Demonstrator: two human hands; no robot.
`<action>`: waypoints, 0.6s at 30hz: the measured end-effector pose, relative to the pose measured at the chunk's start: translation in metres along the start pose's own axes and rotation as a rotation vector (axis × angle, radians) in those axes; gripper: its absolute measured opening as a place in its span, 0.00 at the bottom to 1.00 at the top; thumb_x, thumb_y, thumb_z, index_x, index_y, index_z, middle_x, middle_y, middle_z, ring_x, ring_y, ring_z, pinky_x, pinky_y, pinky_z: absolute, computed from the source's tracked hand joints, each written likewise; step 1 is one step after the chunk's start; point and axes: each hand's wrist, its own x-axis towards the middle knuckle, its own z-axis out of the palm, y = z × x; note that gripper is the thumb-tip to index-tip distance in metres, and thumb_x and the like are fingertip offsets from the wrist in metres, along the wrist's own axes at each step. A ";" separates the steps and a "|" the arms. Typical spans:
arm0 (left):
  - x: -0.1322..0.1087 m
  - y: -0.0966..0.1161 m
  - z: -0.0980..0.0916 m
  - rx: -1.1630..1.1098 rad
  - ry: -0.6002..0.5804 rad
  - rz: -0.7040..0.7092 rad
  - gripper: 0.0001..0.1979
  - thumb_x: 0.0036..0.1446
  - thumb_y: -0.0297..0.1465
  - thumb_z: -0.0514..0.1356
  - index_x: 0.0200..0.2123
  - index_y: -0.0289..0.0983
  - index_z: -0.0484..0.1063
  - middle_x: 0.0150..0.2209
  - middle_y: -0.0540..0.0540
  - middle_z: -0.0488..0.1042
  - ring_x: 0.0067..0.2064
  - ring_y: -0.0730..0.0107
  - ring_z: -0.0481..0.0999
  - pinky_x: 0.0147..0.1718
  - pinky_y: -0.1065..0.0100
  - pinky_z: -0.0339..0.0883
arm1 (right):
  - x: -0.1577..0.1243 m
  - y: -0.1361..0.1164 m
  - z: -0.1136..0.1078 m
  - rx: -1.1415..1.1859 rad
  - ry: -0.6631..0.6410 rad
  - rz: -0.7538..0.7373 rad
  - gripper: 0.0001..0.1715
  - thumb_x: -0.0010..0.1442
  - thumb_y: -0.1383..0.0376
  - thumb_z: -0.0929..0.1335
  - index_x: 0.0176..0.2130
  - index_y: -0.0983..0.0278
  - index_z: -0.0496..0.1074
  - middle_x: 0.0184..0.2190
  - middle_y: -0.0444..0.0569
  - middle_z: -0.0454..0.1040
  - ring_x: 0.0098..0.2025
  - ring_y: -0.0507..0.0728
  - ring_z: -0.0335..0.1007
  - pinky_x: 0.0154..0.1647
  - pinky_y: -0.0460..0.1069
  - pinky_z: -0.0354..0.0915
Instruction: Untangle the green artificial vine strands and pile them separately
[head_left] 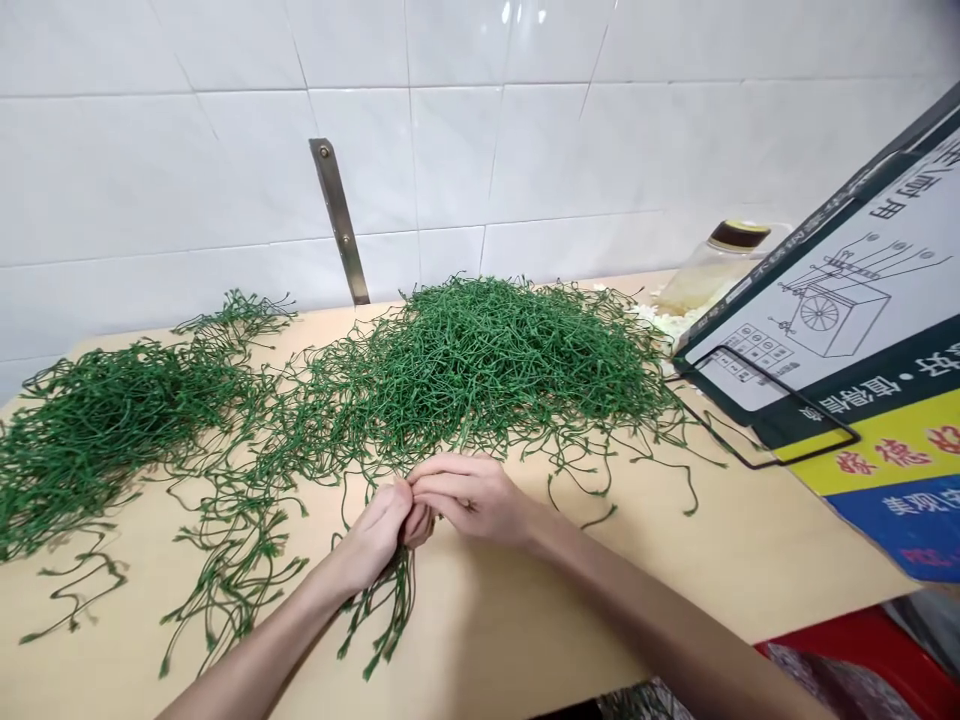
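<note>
My left hand [379, 530] is closed around a small bunch of green plastic stems [390, 610], whose ends hang out below the fist over the table. Pressed against it from the right is my right hand [472, 495], its thumb and fingers pinched together at the top of the left fist. What the right fingertips pinch is hidden between the two hands. Just beyond both hands lies a large heap of the same thin green stems [510, 350], with small tufts at their ends. Loose stems [232, 570] trail over the table left of my left hand.
A second heap of stems [127, 410] covers the table's left side. At the right stands a printed box [840, 300] with a black wire frame [810, 462] against it. Behind it is a clear jug [709, 270] with a dark lid. A metal strip [341, 225] is fixed to the tiled wall.
</note>
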 end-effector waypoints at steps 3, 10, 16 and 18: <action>0.000 0.001 0.001 -0.010 0.002 0.001 0.30 0.64 0.55 0.43 0.20 0.38 0.55 0.19 0.54 0.54 0.22 0.75 0.53 0.24 0.68 0.49 | 0.002 -0.001 -0.002 -0.125 -0.066 -0.031 0.15 0.67 0.71 0.61 0.36 0.66 0.75 0.39 0.49 0.80 0.38 0.50 0.77 0.37 0.43 0.72; -0.001 -0.003 -0.004 0.060 -0.001 -0.011 0.32 0.64 0.55 0.38 0.20 0.38 0.57 0.19 0.52 0.57 0.23 0.73 0.56 0.26 0.67 0.54 | 0.009 -0.004 -0.011 -0.241 -0.242 0.010 0.13 0.70 0.65 0.61 0.38 0.65 0.73 0.43 0.48 0.79 0.38 0.49 0.77 0.33 0.44 0.68; -0.006 0.005 -0.005 0.349 0.072 -0.051 0.32 0.63 0.56 0.39 0.22 0.38 0.60 0.22 0.49 0.63 0.27 0.69 0.60 0.31 0.65 0.60 | 0.007 -0.012 -0.019 -0.395 -0.490 -0.033 0.14 0.71 0.67 0.59 0.38 0.66 0.70 0.41 0.49 0.78 0.38 0.51 0.75 0.34 0.45 0.67; -0.006 0.010 -0.002 0.392 0.043 -0.053 0.32 0.63 0.56 0.38 0.20 0.39 0.59 0.21 0.49 0.61 0.27 0.70 0.60 0.31 0.65 0.59 | 0.007 -0.017 -0.022 -0.463 -0.582 -0.023 0.12 0.70 0.70 0.59 0.38 0.66 0.69 0.41 0.52 0.76 0.38 0.52 0.75 0.34 0.46 0.67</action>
